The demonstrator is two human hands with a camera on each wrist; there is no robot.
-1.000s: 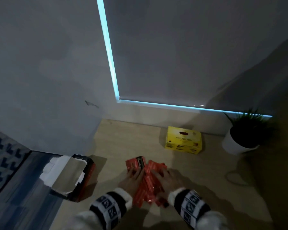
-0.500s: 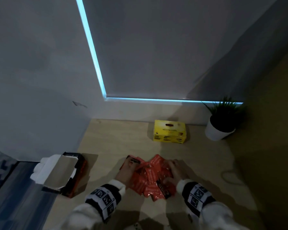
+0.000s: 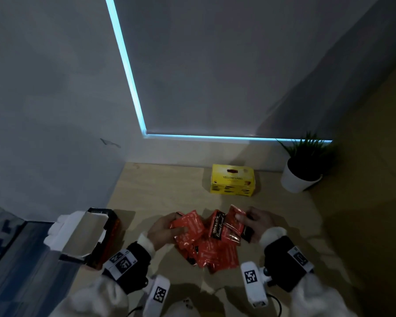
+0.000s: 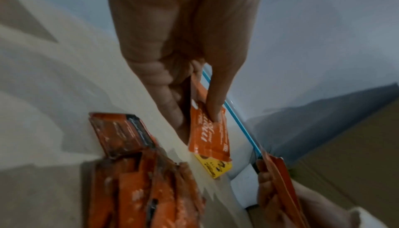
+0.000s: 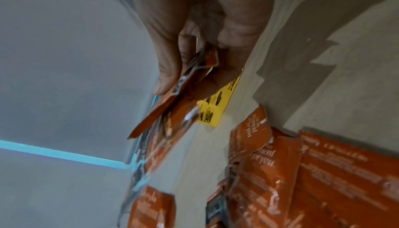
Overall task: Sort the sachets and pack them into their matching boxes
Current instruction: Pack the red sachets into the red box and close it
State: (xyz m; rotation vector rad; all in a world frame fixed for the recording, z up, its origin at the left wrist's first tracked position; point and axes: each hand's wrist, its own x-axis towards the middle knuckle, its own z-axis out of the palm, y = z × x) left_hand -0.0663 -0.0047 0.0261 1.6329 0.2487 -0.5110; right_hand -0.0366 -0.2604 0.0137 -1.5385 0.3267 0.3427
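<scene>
Here, on a pale wooden table [image 3: 160, 188], a heap of orange sachets [image 3: 212, 250], taken as the landmark. At the heap's left edge, left hand [image 3: 162, 227] with thumb and fingers pinched on one orange sachet [image 3: 188, 223], lifted just above the heap; in the left wrist view, thumb tip [image 4: 213, 115] pressed on its printed face. At the heap's right edge, right hand [image 3: 253, 221] with fingers curled round a small bunch [image 3: 234, 221] of sachets, held on edge; count not clear. Left of the heap, near the table's edge, an open orange box [image 3: 94, 236], flaps up, white inside showing. Behind the heap, well apart, by the wall, a closed yellow box [image 3: 232, 180]. Right of the yellow box, a potted plant [image 3: 303, 165] in a white pot.
</scene>
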